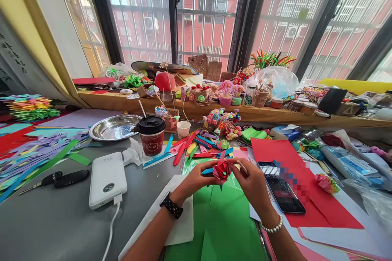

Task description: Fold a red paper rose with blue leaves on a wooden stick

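Between both hands, above a green paper sheet (226,220), is a red folded paper flower (221,169) with bits of blue paper around its base. My left hand (196,181) grips it from the left side, thumb and fingers closed on it. On the other side, the fingertips of my right hand (249,183) pinch at the flower's right edge; what exactly lies between them is too small to make out. Coloured paper strips (186,149) in red, blue, green and yellow lie just beyond the hands. A white paper sheet (180,228) is under my left forearm.
A dark red lidded cup (151,140), a steel dish (107,129) and a white power bank (108,179) with a cable stand on the left. To the right, a phone (281,189) rests on red paper (333,208). Craft flowers (225,120) stand before the windowsill.
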`<state>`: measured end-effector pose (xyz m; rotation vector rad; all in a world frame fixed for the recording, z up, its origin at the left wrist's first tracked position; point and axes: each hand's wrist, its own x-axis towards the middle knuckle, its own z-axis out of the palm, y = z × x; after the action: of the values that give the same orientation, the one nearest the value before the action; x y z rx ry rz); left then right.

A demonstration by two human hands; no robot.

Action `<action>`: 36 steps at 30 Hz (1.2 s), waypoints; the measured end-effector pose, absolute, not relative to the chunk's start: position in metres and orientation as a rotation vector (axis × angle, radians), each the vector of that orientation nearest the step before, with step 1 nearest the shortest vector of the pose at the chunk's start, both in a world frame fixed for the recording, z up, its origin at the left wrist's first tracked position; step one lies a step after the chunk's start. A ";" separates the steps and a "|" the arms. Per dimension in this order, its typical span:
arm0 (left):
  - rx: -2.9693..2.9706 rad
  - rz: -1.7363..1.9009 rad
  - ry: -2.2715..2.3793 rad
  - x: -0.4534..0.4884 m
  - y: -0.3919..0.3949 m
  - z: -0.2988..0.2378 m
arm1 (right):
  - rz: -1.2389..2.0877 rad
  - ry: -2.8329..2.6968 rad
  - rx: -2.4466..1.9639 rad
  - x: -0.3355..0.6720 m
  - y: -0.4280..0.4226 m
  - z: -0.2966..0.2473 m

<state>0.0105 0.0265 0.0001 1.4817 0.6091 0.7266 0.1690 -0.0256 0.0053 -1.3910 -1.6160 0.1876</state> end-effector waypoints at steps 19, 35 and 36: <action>1.472 0.720 0.604 0.014 0.025 -0.007 | 0.016 -1.750 -1.376 0.170 -0.023 -0.003; 1.045 0.685 0.594 0.009 0.041 -0.015 | 0.310 -1.839 -1.171 0.165 -0.026 0.004; 1.044 0.686 0.599 0.009 0.041 -0.014 | 0.319 -1.839 -1.172 0.164 -0.026 0.003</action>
<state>0.0092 0.0405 -0.0145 1.0437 0.5991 0.6865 0.1640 -0.0262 0.0032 -1.1717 -1.8387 0.3188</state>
